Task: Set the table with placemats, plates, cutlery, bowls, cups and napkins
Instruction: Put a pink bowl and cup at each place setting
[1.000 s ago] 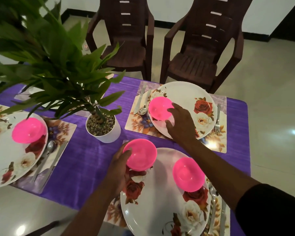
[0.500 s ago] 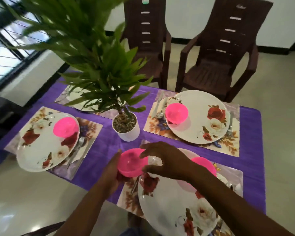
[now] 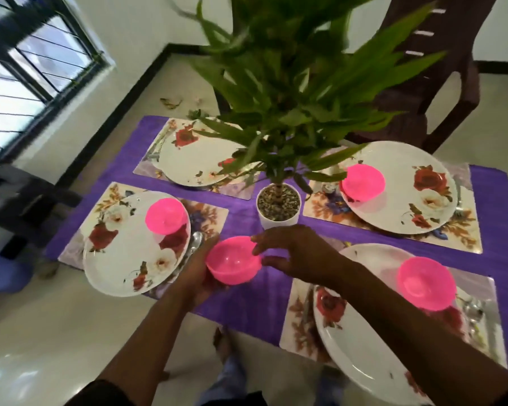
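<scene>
You hold the round pink plastic bowl (image 3: 233, 263) over the purple cloth (image 3: 247, 303), your left hand (image 3: 198, 272) cupping it from below and your right hand (image 3: 295, 250) pinching its rim, while the only bowl-less white flowered plate (image 3: 194, 153) lies beyond it, far-left, nearer your left hand.

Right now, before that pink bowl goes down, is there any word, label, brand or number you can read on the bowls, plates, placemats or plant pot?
None: no readable text anywhere in this view.
The pink plastic bowl held by the left hand and right hand: plain.
The white round floral plates: rose pictures only.
The floral rectangular placemats: pattern only.
The white cylindrical plant pot: unmarked.
</scene>
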Demonstrator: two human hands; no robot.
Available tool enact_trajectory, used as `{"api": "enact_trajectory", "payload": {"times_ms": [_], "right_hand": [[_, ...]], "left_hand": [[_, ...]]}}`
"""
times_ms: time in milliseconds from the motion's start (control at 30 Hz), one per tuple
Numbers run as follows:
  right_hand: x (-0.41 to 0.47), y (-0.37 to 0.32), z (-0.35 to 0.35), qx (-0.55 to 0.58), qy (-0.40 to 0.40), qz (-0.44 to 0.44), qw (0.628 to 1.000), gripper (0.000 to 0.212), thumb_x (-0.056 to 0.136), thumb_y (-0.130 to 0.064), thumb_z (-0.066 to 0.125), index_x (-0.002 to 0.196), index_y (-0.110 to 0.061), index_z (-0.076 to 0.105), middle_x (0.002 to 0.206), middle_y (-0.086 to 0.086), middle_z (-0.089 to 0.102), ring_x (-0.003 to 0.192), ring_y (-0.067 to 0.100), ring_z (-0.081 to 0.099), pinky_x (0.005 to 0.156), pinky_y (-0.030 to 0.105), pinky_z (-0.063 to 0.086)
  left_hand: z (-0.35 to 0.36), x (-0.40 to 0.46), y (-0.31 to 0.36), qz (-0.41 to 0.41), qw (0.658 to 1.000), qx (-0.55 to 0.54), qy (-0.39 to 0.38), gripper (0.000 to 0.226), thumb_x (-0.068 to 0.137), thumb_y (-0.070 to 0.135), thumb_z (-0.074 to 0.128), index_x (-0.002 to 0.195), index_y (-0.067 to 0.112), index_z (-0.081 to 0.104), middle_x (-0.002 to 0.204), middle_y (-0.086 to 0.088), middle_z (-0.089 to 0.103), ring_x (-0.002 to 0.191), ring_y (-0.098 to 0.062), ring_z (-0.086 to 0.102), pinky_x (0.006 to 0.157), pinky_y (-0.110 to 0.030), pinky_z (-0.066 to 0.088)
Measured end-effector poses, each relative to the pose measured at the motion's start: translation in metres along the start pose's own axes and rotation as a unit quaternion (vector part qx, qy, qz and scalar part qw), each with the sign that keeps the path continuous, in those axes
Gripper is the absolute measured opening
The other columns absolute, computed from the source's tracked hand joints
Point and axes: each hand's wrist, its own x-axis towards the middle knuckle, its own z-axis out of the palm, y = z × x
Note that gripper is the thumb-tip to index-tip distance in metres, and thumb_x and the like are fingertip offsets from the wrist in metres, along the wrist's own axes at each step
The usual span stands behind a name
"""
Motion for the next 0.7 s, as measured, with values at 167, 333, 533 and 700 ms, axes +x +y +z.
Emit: {"api": "enact_trajectory", "payload": {"times_ms": [167,333,533,700], "right_hand": [[0.04,-0.023,0.049,0.002,0.042,0.015,0.999,0.018,0.081,-0.008,0.086,0.098,-0.007,0.081,0.108,0.005,0.078,0.106,0.017,0.073,0.098,0.038,0.054],[0.081,-0.042,0.093,-0.01,0.103,0.082,0.991,0.015,0.08,-0.009,0.085,0.095,-0.01,0.082,0.101,-0.001,0.079,0.097,0.016,0.074,0.093,0.039,0.055],[0.147,-0.047,0.108,-0.071,0.187,0.094,0.975,0.014,0.084,-0.011,0.08,0.098,-0.014,0.08,0.101,-0.004,0.078,0.097,0.01,0.068,0.091,0.03,0.051],[0.214,-0.032,0.125,-0.088,0.225,0.134,0.961,0.016,0.087,-0.008,0.077,0.102,-0.012,0.079,0.105,0.002,0.077,0.102,0.022,0.071,0.094,0.036,0.053]], "left_hand": [[-0.067,0.03,0.032,-0.023,0.998,0.039,-0.036,0.04,0.1,0.054,0.055,0.114,0.02,0.068,0.088,-0.012,0.074,0.061,-0.029,0.064,0.042,-0.03,0.051],[-0.143,0.052,0.071,0.066,0.992,0.101,-0.041,0.029,0.105,0.032,0.053,0.118,0.012,0.069,0.101,-0.021,0.076,0.078,-0.035,0.077,0.052,-0.035,0.058],[-0.227,0.09,0.119,0.255,0.93,0.196,0.175,0.031,0.083,0.005,0.068,0.111,0.019,0.071,0.109,-0.004,0.076,0.104,-0.029,0.071,0.083,-0.042,0.059],[-0.253,0.124,0.111,0.183,0.82,0.511,0.184,0.063,0.084,0.019,0.082,0.141,0.016,0.057,0.149,-0.007,0.054,0.136,-0.027,0.049,0.113,-0.04,0.036]]}}
